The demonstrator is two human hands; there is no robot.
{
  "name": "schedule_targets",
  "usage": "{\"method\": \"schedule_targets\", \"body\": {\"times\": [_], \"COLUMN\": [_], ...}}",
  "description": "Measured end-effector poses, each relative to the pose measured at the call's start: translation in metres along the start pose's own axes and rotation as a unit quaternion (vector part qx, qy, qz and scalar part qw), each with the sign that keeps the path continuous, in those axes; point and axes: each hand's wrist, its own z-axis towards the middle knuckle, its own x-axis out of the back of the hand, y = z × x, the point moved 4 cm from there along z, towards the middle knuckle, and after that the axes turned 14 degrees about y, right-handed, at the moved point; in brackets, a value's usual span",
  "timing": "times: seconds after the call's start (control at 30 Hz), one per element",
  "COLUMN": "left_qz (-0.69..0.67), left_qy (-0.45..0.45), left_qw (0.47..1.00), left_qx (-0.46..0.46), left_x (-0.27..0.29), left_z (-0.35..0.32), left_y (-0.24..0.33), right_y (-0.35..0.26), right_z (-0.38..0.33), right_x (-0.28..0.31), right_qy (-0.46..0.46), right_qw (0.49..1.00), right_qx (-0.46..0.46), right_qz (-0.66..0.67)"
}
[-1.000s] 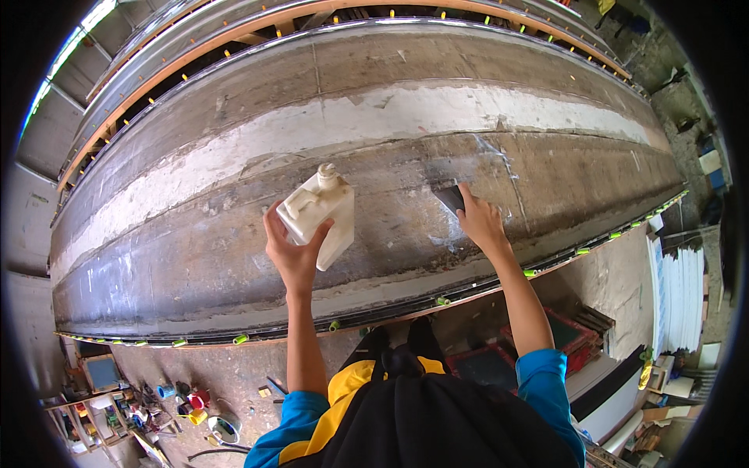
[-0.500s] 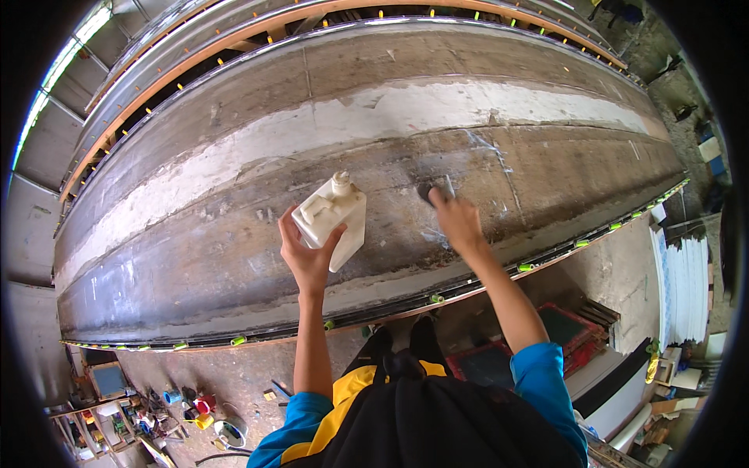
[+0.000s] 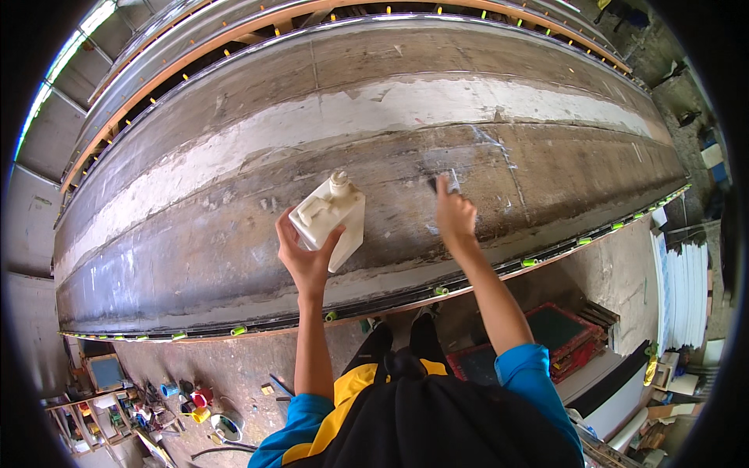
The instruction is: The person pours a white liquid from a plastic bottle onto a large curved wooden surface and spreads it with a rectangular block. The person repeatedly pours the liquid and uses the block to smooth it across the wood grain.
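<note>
With the left hand (image 3: 306, 261) gripping a white jug (image 3: 331, 218) tilted beside the right hand (image 3: 455, 214), which presses a small scraper (image 3: 443, 182) to the hull (image 3: 234, 234), it could spill.

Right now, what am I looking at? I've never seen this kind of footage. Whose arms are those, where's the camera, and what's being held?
This is one view from a fisheye camera worn on a person's head, looking down, so straight edges bend. The two bare arms coming from the lower edge are that person's own. The left hand holds a cream plastic jug by its body, capped neck up. The right hand presses a small flat tool against the big grey curved hull, which has a pale band along it. Below, on the concrete floor, small cans sit at lower left and a red crate at right.
</note>
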Motion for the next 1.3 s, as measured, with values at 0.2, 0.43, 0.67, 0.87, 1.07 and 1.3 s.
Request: {"method": "schedule_targets", "body": {"times": [0.2,0.43,0.67,0.87,1.07,1.3], "left_qz": [-0.002,0.005,0.021,0.007,0.022,0.002], "left_qy": [0.002,0.004,-0.003,-0.01,-0.03,-0.026], "left_qw": [1.0,1.0,1.0,1.0,0.999,0.999], "left_qx": [-0.006,-0.01,-0.008,-0.007,-0.014,-0.023], "left_x": [0.003,0.016,0.019,0.014,0.014,0.001], "left_z": [0.004,0.007,0.005,0.003,-0.002,-0.004], "left_y": [0.005,0.01,0.001,0.001,-0.001,0.007], "right_y": [-0.063,0.023,-0.029,0.009,0.091,0.035], "right_z": [-0.019,0.0,0.003,-0.01,-0.014,-0.022], "right_x": [0.027,0.031,0.042,0.025,0.043,0.013], "right_qy": [-0.051,-0.118,-0.127,-0.138,-0.046,-0.062], "right_qw": [0.971,0.974,0.963,0.949,0.964,0.99], "right_qx": [0.126,-0.146,-0.159,-0.222,-0.245,-0.095], "right_qz": [0.198,0.125,0.176,0.175,0.086,-0.086]}}
